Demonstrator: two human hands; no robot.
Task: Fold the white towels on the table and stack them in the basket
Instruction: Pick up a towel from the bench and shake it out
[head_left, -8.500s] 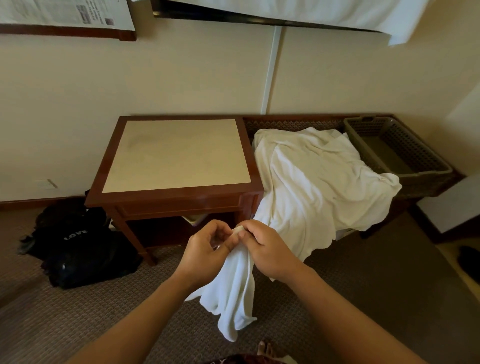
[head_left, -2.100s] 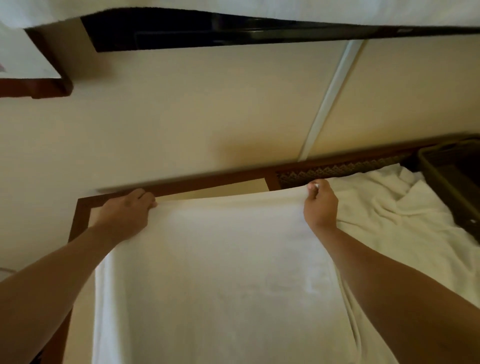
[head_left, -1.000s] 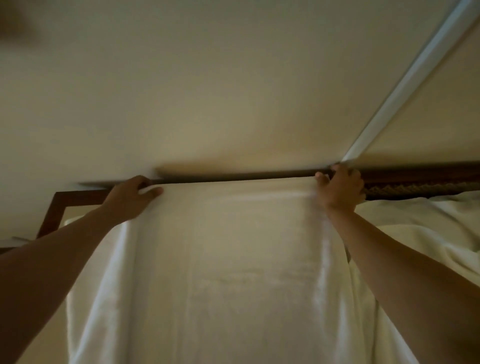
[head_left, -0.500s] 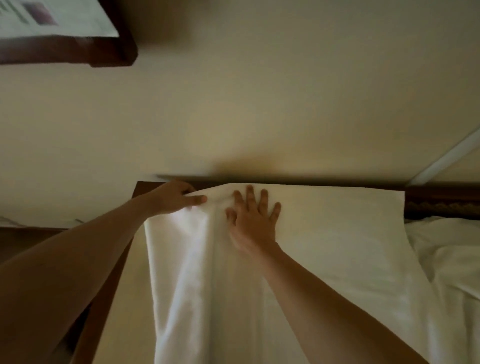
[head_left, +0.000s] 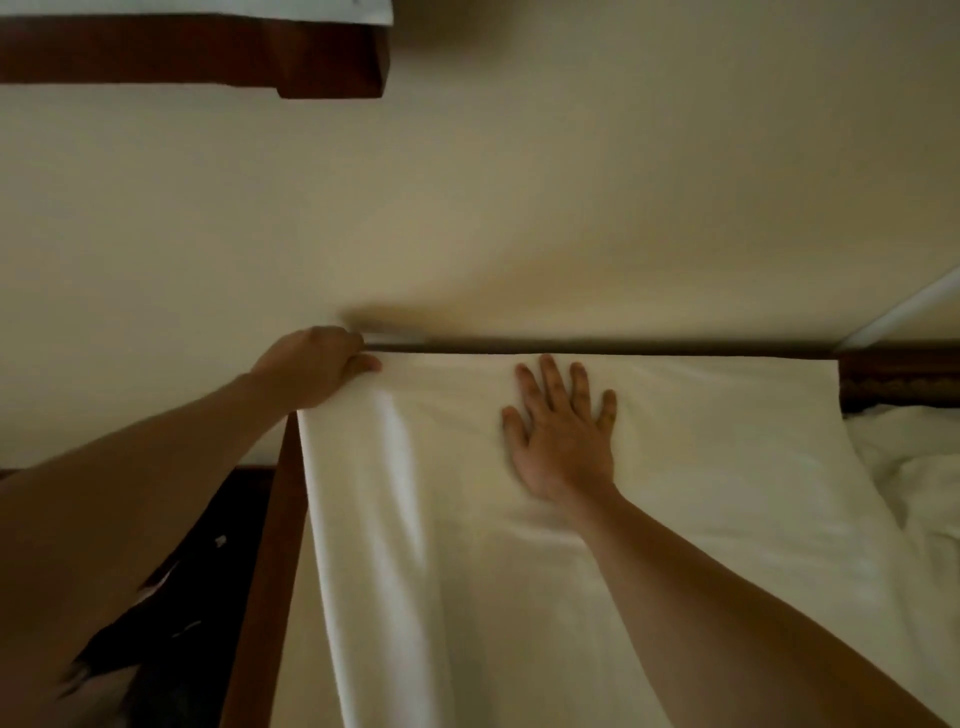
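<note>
— Where are your hands?

— My right hand (head_left: 563, 431) lies flat at mid-frame, fingers spread, palm pressed on the towel (head_left: 649, 519). A moment ago it was close beside my left; now it has slid rightward along the far edge, smoothing as it went. My left hand (head_left: 317, 366) has stayed at the upper-left corner of the cloth, fingers curled, pinching that corner down at the back of the table (head_left: 260, 571).

— And the towel itself?

— Spread open over the tabletop, its far edge running straight along the wall (head_left: 467, 208) across the middle of the frame. One long ridge still stands near the left side, below my left hand. The rest of the pile (head_left: 914, 467) sits rumpled at the right edge.

— So what does that buy you?

— The cloth looks flat enough to take its first fold, I think, once that ridge is pressed out. The basket is out of view, and nothing is folded yet, so the job is barely begun.
</note>
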